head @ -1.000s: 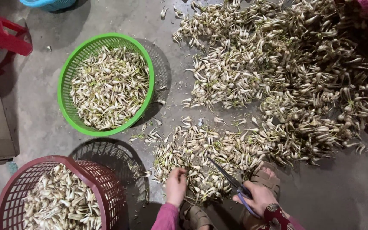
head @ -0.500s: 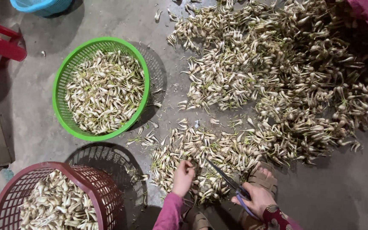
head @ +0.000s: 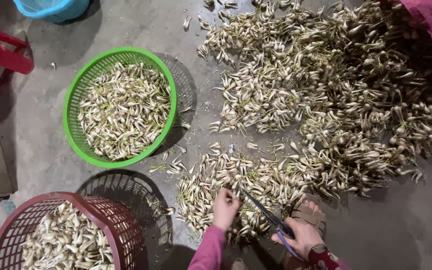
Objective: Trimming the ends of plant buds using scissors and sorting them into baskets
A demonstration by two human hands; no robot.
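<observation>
Fingers (head: 296, 235) round up-left-pointing scissors (head: 263, 212)

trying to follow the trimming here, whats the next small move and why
Probably close the left hand on one bulb from the pile and lift it to the scissors. The left hand rests on the near bulbs, and the right hand holds the scissors, blades pointing at it, with nothing visibly between them.

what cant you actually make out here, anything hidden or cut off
- Head view: whether the left hand grips a bulb; its fingers curl into the pile of bulbs.
- Scissors: handles hidden inside the right hand.
- Red basket and blue basket: cut off by frame edges.
</observation>
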